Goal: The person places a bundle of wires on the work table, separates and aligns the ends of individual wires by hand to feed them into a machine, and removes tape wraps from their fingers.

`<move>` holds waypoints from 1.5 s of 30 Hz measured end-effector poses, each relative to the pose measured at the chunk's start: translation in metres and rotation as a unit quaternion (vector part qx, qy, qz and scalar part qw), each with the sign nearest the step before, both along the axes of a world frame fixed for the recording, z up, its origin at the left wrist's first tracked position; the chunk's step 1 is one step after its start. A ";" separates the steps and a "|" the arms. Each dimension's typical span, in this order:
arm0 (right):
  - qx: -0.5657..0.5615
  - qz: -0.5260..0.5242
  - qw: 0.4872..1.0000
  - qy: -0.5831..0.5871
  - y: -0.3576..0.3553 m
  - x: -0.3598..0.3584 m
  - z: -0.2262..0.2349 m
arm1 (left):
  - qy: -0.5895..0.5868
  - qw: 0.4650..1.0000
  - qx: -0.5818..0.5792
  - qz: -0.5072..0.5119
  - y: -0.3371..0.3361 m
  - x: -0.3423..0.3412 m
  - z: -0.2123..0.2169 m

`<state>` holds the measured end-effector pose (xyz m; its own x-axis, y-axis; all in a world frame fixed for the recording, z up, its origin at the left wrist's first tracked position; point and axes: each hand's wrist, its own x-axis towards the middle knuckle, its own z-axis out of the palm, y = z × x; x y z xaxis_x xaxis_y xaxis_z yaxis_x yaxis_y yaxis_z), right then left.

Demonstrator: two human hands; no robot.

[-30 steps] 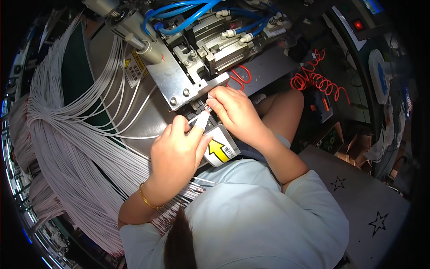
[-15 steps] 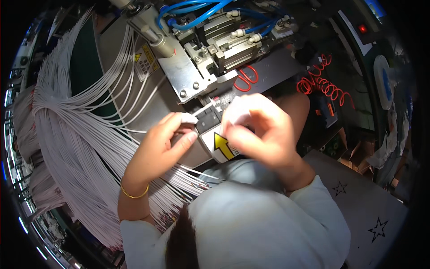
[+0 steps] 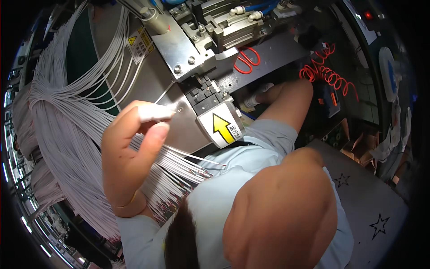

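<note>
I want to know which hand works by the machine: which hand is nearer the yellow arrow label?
The right hand: it reaches in just up and right of the yellow arrow label. The left hand is raised off to the label's left, pinching a white wire end.

Pale grey wires (image 3: 58, 130), red coiled cable (image 3: 329, 74), yellow arrow on white label (image 3: 221, 127), light blue shirt (image 3: 215, 201).

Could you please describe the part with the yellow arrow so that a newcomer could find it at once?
Start at the grey metal machine with blue hoses. At its lower front edge, below a black slotted block, sits a small white cover. It alone bears a bold yellow arrow.
</note>
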<state>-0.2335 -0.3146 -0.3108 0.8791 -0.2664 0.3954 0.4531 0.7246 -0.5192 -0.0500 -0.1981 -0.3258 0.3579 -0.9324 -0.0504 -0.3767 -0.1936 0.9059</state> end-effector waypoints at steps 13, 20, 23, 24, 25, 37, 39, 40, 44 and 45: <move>0.096 -0.126 0.981 0.112 0.006 0.002 -0.027 | 0.311 0.948 -0.070 0.012 0.195 0.056 0.076; 0.060 -0.179 0.964 0.185 0.015 0.002 -0.023 | 0.494 0.865 -0.084 -0.022 0.113 -0.029 0.068; 0.026 -0.244 0.950 0.196 0.006 -0.013 -0.051 | 0.586 0.806 -0.060 -0.056 0.147 0.031 0.078; -0.002 -0.269 0.943 0.194 0.006 -0.018 -0.055 | 0.613 0.785 -0.060 -0.067 0.193 0.083 0.092; -0.030 -0.295 0.935 0.192 0.005 -0.023 -0.058 | 0.640 0.762 -0.059 -0.079 0.255 0.140 0.104; -0.427 -0.558 0.700 0.129 -0.053 -0.114 -0.055 | 0.364 0.905 -0.116 -0.187 0.076 0.050 0.042; -0.432 -0.524 0.725 0.116 -0.082 -0.204 -0.042 | 0.351 0.910 -0.131 -0.176 0.061 0.032 0.040; -0.439 -0.507 0.733 0.111 -0.088 -0.229 -0.035 | 0.348 0.910 -0.148 -0.171 0.062 0.014 0.043; -0.465 -0.460 0.750 0.095 -0.126 -0.341 -0.009 | 0.326 0.903 -0.213 -0.179 0.136 0.026 0.081; -0.474 -0.451 0.753 0.069 -0.098 -0.261 -0.021 | 0.302 0.905 -0.240 -0.181 0.149 0.029 0.083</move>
